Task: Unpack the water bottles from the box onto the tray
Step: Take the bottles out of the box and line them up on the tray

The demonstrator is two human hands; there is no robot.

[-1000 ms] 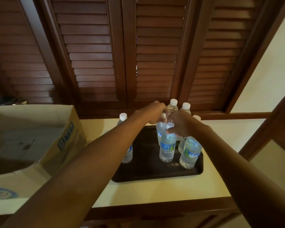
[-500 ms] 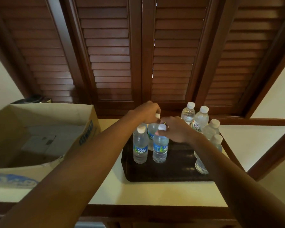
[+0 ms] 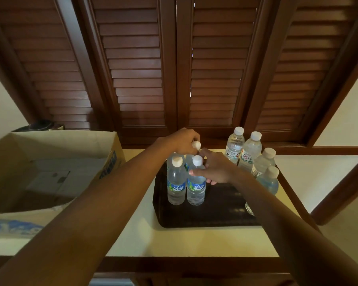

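A dark tray (image 3: pixel 215 213) lies on the cream counter. Two blue-labelled water bottles stand at its left: the front-left bottle (image 3: pixel 176 183) and the front-right bottle (image 3: pixel 196 187). My left hand (image 3: pixel 182 141) is closed over the white cap of a back bottle (image 3: pixel 196 145) just behind them; its body is mostly hidden. My right hand (image 3: pixel 215 170) wraps the neck and shoulder of the front-right bottle, thumb on its front. Several more bottles (image 3: pixel 250 153) stand along the tray's right side. The open cardboard box (image 3: pixel 112 153) sits to the left; no bottles show inside.
Brown louvred shutters (image 3: pixel 170 69) rise right behind the counter. The counter's dark wooden front edge (image 3: pixel 194 263) runs below the tray. A dark object (image 3: pixel 41 125) sits behind the box. Bare tray surface shows in front of my right hand.
Both hands have moved from the bottles at the tray's right to its left side, where bottles now stand grouped. In the last half second the hands have barely moved.
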